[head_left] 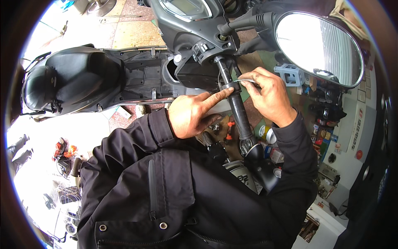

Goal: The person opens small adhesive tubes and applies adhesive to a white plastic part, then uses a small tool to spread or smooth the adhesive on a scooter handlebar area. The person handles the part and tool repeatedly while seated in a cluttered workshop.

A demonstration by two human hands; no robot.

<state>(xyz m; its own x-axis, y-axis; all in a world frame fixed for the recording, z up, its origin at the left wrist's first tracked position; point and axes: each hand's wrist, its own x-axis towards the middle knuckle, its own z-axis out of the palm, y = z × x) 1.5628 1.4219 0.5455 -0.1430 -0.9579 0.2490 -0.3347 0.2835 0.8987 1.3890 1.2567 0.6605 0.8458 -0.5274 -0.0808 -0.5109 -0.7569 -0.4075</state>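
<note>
A scooter's handlebar slants down from the dark switch housing, with a black grip on its lower part. My left hand reaches in from the left, index finger stretched out. Its tip touches the collar at the grip's inner end, while the other fingers are loosely bent and hold nothing. On the bar's right side, my right hand pinches a thin pale strip between thumb and fingers. The strip's end meets the bar by the collar. What kind of strip it is, I cannot make out.
A large round-edged mirror stands close above my right hand. The dash panel is at the top, and the black seat lies left. Behind the bar are a blue-grey plastic stool and cluttered shelves of parts.
</note>
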